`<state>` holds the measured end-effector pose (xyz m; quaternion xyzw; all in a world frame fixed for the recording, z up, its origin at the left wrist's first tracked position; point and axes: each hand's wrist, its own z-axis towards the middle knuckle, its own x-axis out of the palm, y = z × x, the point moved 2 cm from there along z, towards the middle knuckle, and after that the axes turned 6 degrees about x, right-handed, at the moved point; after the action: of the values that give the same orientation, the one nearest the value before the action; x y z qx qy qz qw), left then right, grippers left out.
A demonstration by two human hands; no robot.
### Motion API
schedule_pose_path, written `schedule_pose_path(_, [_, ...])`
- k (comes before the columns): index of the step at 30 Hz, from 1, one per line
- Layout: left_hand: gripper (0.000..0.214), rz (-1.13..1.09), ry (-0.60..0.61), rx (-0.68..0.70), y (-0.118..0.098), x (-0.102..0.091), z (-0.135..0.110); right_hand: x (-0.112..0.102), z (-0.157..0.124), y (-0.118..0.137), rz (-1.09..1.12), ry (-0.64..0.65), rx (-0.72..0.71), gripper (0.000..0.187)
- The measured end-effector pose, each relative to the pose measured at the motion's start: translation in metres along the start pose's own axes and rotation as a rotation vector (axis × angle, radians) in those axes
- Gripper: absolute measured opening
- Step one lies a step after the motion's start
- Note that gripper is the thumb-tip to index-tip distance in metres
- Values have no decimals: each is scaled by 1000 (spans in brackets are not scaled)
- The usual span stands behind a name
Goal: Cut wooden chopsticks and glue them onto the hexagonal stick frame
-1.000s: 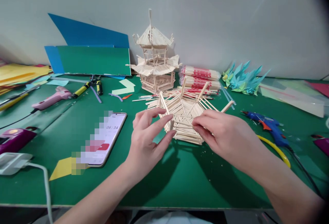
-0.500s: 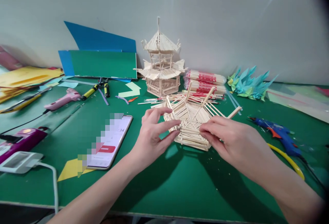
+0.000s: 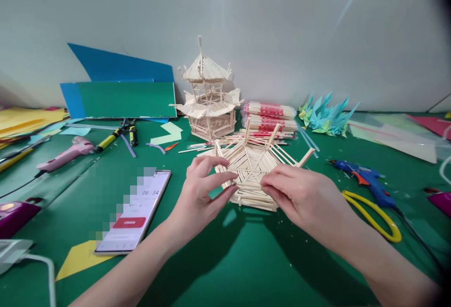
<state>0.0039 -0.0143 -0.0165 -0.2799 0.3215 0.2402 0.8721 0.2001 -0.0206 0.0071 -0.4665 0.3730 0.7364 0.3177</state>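
A flat, many-sided frame of pale wooden sticks rests on the green table in front of me, with short posts rising from its corners. At its near edge my left hand pinches the left end of a thin wooden stick between thumb and fingers, index finger raised apart. The fingers of my right hand are closed at that stick's right end; their tips partly hide it. Behind the frame stands a two-tiered stick pagoda with a pointed roof.
Packs of sticks lie behind the frame. On the right are a blue glue gun, yellow-handled tool and blue paper leaves. Leftward are a phone, pink glue gun, cutters and green board.
My view has tilted up and turned slightly right, so the wall's top edge now shows. Both hands keep nearly the same grip at the frame's near edge.
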Motion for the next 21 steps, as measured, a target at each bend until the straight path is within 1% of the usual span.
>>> schedule_pose_path(6, [13, -2, 22, -2, -3, -2, 5, 1, 1, 0, -4, 4, 9, 19])
schedule_pose_path(10, [12, -17, 17, 32, -3, 0, 8, 1, 1, -1, 4, -5, 15, 18])
schedule_pose_path(17, [12, -14, 26, 48, -2, -1, 7, 2, 1, -2, 24, 1, 20, 17])
schedule_pose_path(21, [13, -23, 37, 34, -2, -2, 6, 2, 0, -2, 30, 3, 14, 18])
